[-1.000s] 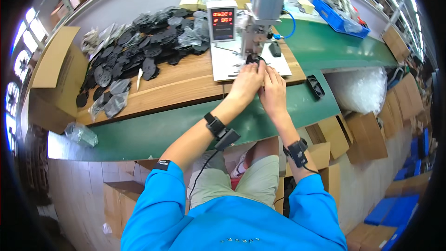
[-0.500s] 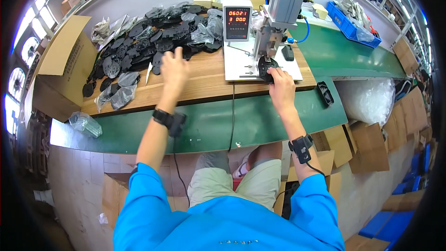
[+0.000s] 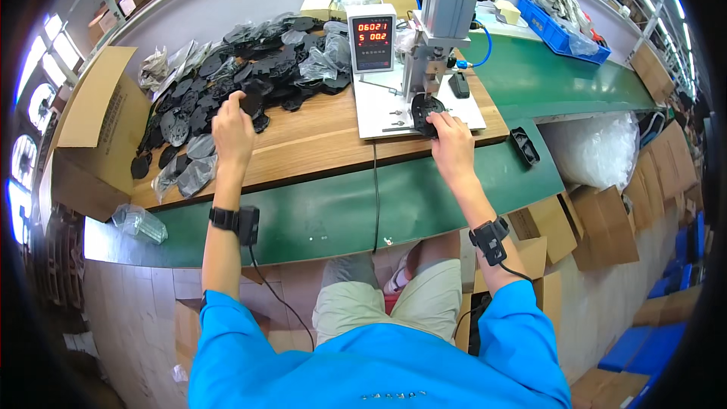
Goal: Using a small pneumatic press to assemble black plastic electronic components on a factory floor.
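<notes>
Right fingers (image 3: 437,119) grip a black disc (image 3: 422,109) near a red-digit display (image 3: 372,42), left fingers' (image 3: 232,103) hold unclear

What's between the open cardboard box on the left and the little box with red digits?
A pile of flat black parts, with clear plastic bags among them, on the wooden board; the head view shows it.
</notes>
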The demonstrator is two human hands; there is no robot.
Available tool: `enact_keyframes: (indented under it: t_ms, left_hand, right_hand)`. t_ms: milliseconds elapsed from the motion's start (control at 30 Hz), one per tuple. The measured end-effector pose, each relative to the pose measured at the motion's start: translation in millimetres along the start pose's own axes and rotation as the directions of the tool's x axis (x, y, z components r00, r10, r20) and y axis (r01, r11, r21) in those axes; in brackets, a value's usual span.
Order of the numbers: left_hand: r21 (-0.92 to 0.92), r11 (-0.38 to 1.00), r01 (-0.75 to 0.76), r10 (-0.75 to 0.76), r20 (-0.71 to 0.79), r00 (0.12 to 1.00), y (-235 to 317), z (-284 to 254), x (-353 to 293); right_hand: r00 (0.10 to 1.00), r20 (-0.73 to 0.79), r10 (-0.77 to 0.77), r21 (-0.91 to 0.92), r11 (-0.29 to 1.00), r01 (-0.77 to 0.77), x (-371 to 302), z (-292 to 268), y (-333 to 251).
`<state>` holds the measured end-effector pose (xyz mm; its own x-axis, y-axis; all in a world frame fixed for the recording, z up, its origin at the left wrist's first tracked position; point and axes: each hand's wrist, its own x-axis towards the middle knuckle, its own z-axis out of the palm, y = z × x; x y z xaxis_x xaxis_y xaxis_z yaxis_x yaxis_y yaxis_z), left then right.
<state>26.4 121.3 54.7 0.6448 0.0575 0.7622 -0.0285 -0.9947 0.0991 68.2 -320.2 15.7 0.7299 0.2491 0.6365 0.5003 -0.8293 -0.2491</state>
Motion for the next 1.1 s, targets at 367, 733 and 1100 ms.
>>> enact_keyframes:
  t_ms: [367,733,1100]
  left_hand:
    - [-0.193,0.926,-0.324,0.370,0.306,0.877,69,43,-48]
    - [-0.216,0.959,-0.183,0.276,0.566,0.777,113,2,-87]
    - [-0.360,0.797,-0.485,0.572,0.193,0.797,253,42,-33]
  right_hand:
    - [1.000,0.008,-0.005,0.002,1.000,0.005,2,2,-2]
    - [1.000,0.025,-0.016,0.022,1.000,0.015,5,-3,2]
    - [0.890,-0.257,0.378,0.314,0.903,-0.293,-136,-96,-10]
